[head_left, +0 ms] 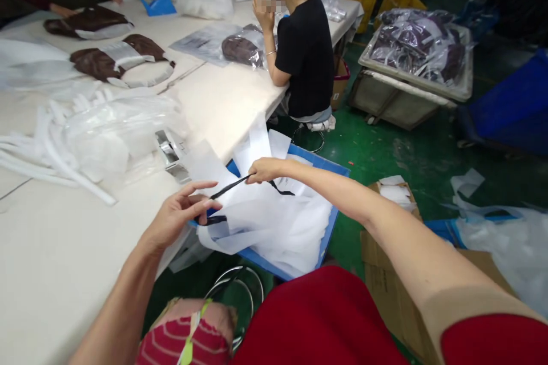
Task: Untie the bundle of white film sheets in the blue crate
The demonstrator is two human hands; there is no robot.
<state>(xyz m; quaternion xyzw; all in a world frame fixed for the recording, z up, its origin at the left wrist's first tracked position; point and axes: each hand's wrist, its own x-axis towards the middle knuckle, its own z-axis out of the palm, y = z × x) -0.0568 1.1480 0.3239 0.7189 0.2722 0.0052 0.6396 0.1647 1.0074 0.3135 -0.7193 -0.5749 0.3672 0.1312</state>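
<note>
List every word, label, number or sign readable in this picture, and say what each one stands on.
No text can be read.
Flat brown cardboard box by the person's right arm: no print visible.
Clear plastic bags holding dark brown garments on the long white table: any labels are too blurred to read.
Thin black strip pinched between the left hand and right hand: plain, no marking.
Blue plastic crate of white sheets: unmarked.

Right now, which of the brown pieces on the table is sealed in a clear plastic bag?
The brown piece beside the seated person in black; the two others lie unbagged farther left.
</note>
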